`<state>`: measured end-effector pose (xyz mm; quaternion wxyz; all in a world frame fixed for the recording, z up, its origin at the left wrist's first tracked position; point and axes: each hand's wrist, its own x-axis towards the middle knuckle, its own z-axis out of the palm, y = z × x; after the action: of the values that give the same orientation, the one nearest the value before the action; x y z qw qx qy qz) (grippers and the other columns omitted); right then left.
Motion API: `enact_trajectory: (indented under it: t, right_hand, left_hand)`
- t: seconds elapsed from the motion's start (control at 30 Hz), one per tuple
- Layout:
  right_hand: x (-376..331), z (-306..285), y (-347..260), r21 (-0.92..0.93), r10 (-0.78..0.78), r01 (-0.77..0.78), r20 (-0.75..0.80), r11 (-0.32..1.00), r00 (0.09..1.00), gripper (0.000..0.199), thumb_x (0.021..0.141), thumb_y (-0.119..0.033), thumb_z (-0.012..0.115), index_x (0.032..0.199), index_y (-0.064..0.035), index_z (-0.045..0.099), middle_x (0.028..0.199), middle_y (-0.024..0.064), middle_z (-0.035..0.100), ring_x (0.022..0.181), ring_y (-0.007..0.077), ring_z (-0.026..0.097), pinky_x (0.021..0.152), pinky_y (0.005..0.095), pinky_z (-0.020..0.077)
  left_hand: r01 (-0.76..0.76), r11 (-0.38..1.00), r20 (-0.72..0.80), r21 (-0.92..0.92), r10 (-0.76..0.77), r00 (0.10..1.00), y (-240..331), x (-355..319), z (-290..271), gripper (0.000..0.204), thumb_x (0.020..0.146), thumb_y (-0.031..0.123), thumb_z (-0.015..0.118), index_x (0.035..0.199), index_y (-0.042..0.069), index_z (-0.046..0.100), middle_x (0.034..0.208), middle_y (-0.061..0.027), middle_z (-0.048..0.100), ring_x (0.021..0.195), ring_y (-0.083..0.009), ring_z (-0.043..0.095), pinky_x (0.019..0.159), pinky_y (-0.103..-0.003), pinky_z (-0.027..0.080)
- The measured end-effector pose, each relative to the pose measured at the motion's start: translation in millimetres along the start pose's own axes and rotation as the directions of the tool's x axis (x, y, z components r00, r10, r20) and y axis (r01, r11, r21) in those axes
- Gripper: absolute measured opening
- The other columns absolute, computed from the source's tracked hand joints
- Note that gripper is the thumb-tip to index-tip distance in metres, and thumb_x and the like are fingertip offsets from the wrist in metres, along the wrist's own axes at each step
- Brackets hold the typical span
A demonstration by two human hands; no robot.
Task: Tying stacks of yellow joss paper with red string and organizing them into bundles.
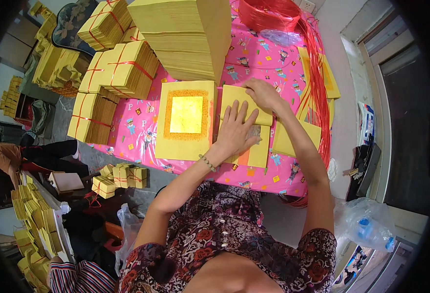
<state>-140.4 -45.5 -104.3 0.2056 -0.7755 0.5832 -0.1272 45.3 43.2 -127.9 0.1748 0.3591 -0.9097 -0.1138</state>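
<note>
A sheet of yellow paper lies partly folded over on the pink tablecloth, with a silvery square and an orange strip showing below the fold. My left hand, with a beaded bracelet at the wrist, rests flat across it, fingers spread. At the sheet's far right corner my right hand curls its fingers over the edge; the fingertips are partly hidden. Just left of my hands lies a flat yellow sheet bearing a shiny gold square with an orange border.
A tall stack of yellow paper stands behind the gold-square sheet. Bundles tied with red string fill the table's left side. Red plastic strands hang along the right, near more yellow sheets. Other people are at the left.
</note>
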Motion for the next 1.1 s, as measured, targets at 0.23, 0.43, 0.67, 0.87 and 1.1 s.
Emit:
enact_trajectory:
  t: [0.23,0.43,0.67,0.87,1.1]
  right_hand:
    - [-3.4,-0.1,-11.6,-0.032,0.006,-0.007,-0.036,0.999,0.999,0.027,0.091,-0.011,0.054,0.114,-0.0035,0.065,0.113,0.0169,0.065,0.11,0.0365,0.061,0.093,0.0488,0.0482]
    - [-9.3,11.6,-6.5,-0.138,-0.013,-0.001,-0.105,0.99,0.994,0.032,0.084,-0.008,0.059,0.116,-0.004,0.063,0.108,0.0156,0.064,0.107,0.0356,0.06,0.089,0.0477,0.0495]
    - [-90.1,3.8,-60.3,-0.386,-0.11,-0.024,-0.32,0.922,0.941,0.034,0.073,-0.007,0.066,0.107,-0.0007,0.062,0.097,0.0126,0.06,0.096,0.0292,0.06,0.085,0.0412,0.047]
    - [-132.2,16.3,-60.6,-0.347,-0.003,-0.039,-0.12,0.937,0.993,0.051,0.072,-0.001,0.066,0.121,0.0053,0.056,0.109,0.0168,0.058,0.107,0.0317,0.057,0.096,0.0425,0.0432]
    - [-149.7,25.3,-58.5,-0.425,-0.101,0.005,-0.203,0.905,0.974,0.051,0.078,-0.006,0.059,0.128,0.0064,0.053,0.127,0.0209,0.057,0.12,0.034,0.055,0.107,0.0451,0.0378]
  left_hand:
    - [-0.007,1.0,-0.011,-0.024,0.007,1.0,-1.4,-2.1,2.6,0.086,0.084,0.062,0.06,0.148,0.009,0.039,0.152,-0.026,0.032,0.141,-0.0514,0.023,0.116,-0.061,0.019]
    - [-0.016,1.0,0.077,0.011,0.015,0.997,2.1,1.7,-2.7,0.093,0.086,0.071,0.052,0.151,0.007,0.035,0.157,-0.0206,0.028,0.143,-0.0517,0.018,0.117,-0.06,0.018]
    - [-0.006,1.0,0.094,-0.025,0.009,0.996,-1.0,-0.7,-2.6,0.095,0.083,0.071,0.056,0.149,0.005,0.037,0.157,-0.0211,0.026,0.144,-0.0529,0.013,0.117,-0.062,0.016]
    - [-0.038,0.999,0.022,-0.037,0.039,0.999,-3.8,-3.7,2.0,0.098,0.076,0.067,0.064,0.149,0.007,0.037,0.155,-0.0226,0.029,0.143,-0.0541,0.016,0.115,-0.064,0.018]
    - [-0.009,0.998,0.107,-0.063,0.015,0.994,-3.2,-1.6,-0.1,0.103,0.075,0.067,0.065,0.154,0.011,0.03,0.16,-0.0199,0.02,0.146,-0.0524,0.009,0.117,-0.062,0.013]
